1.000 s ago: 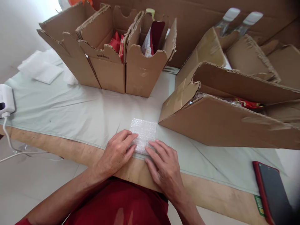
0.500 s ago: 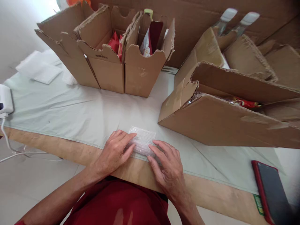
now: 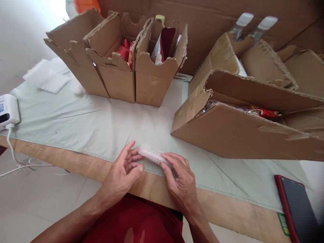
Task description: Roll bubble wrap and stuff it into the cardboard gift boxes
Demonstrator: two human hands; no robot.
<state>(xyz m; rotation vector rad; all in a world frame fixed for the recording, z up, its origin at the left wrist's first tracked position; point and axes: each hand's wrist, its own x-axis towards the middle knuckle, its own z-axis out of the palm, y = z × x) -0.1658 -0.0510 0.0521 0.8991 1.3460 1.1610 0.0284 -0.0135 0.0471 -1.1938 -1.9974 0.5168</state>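
A roll of clear bubble wrap point(image 3: 151, 154) lies slantwise near the table's front edge; whether anything is inside it cannot be made out. My right hand point(image 3: 179, 175) grips its right end between thumb and fingers. At the other end is my left hand point(image 3: 128, 168), palm turned inward, fingers apart and holding nothing. Its fingertips are close to the roll, perhaps touching it.
Three cardboard bins point(image 3: 111, 81) with red packets stand at the back left. A larger cardboard box point(image 3: 243, 131) fills the right side, bottles point(image 3: 243, 22) behind it. Bubble wrap sheets point(image 3: 47, 76), a white device point(image 3: 8, 109) and a phone point(image 3: 298, 206) lie around.
The bubble wrap, flat with a loose flap before, is now a narrow roll. My left hand has come off it and opened, while my right hand has closed on its end.
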